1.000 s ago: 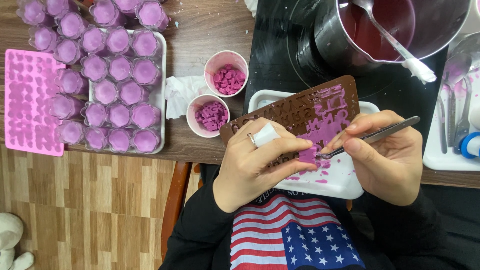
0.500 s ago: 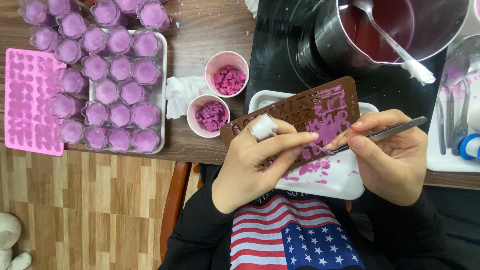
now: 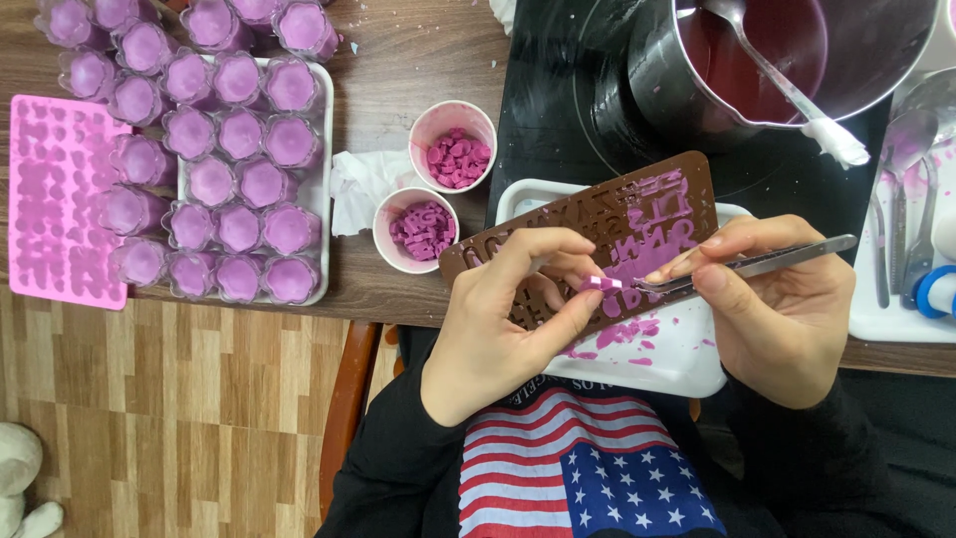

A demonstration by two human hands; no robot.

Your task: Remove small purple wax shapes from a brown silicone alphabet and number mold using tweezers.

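My left hand (image 3: pixel 513 324) grips the near end of a brown silicone mould (image 3: pixel 597 224) with pink-filled cavities, tilted over a white tray (image 3: pixel 652 369). Its thumb and forefinger pinch around a small pink piece (image 3: pixel 596 284). My right hand (image 3: pixel 782 309) holds metal tweezers (image 3: pixel 757 264), whose tips meet that pink piece at the mould's edge. Pink crumbs lie on the tray under the mould.
Two white cups (image 3: pixel 453 154) (image 3: pixel 416 227) hold small pink pieces. A tray of several purple-filled flower cups (image 3: pixel 234 164) and a pink mould (image 3: pixel 60 199) lie at left. A pot of pink liquid with a spoon (image 3: pixel 787 55) sits on a black hob. Tools (image 3: pixel 901 214) lie at right.
My left forefinger has moved from lying across the mould to pinching at its edge. A small pink piece now shows at the tweezer tips. The tweezers have shifted slightly.
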